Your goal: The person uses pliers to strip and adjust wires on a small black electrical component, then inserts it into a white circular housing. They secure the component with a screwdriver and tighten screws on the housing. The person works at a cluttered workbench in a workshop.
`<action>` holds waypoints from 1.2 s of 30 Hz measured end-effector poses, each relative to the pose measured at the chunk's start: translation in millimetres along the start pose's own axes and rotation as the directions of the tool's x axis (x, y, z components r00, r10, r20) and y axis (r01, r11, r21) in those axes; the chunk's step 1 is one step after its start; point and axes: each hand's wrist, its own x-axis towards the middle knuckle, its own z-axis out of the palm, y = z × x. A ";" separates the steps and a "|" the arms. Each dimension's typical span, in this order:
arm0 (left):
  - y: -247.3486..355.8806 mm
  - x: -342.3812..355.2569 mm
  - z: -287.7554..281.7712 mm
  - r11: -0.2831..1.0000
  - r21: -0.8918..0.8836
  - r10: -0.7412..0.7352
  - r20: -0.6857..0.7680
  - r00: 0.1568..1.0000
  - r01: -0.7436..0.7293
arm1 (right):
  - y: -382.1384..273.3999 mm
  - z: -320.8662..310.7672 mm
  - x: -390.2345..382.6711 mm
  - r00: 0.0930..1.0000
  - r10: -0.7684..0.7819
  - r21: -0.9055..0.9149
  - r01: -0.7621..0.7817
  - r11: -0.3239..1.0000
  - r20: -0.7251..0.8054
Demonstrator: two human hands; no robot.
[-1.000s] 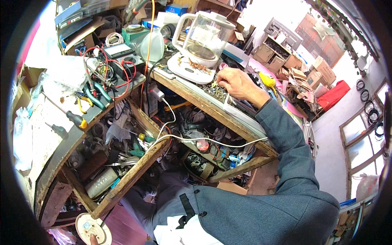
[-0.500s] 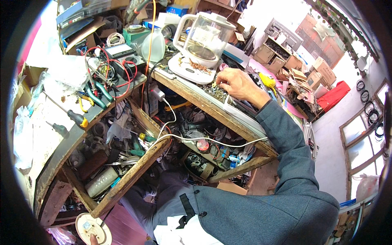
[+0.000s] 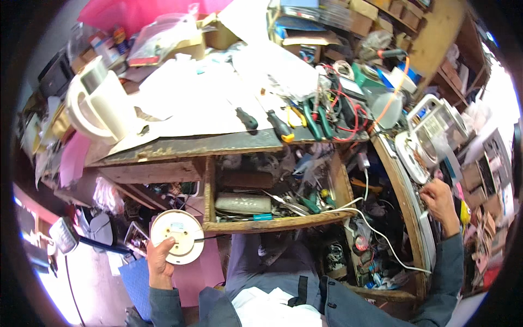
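Observation:
My left hand (image 3: 160, 261) grips a round cream base (image 3: 189, 231), thumb on its face; a dark cord leads off it. My right hand (image 3: 439, 201) has bent fingers at small parts on the right bench's ledge (image 3: 390, 171), just below a white base (image 3: 409, 161) with a glass kettle (image 3: 434, 129); what the fingers pinch is hidden. On the dark-edged bench ahead lie a yellow-black screwdriver (image 3: 280, 126), a dark-handled screwdriver (image 3: 248, 120), teal pliers (image 3: 323, 122) and red test leads (image 3: 359, 109).
A cream electric kettle (image 3: 113, 117) stands at the left bench end. An open drawer (image 3: 243, 203) of tools and scrap sits above my knees. A white cable (image 3: 388, 242) hangs across the right side. Cardboard boxes (image 3: 474, 177) crowd the far right; a blue mat (image 3: 133, 286) lies lower left.
The view has swung left, bringing the cream kettle and my left hand with the round base fully into view. My right hand is still at the small parts beside the glass kettle.

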 end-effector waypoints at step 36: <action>-7.3 22.1 -34.5 0.961 0.227 -0.144 -0.086 0.986 0.160 | 10.7 -23.4 -10.3 0.998 0.013 0.059 -0.017 0.998 0.064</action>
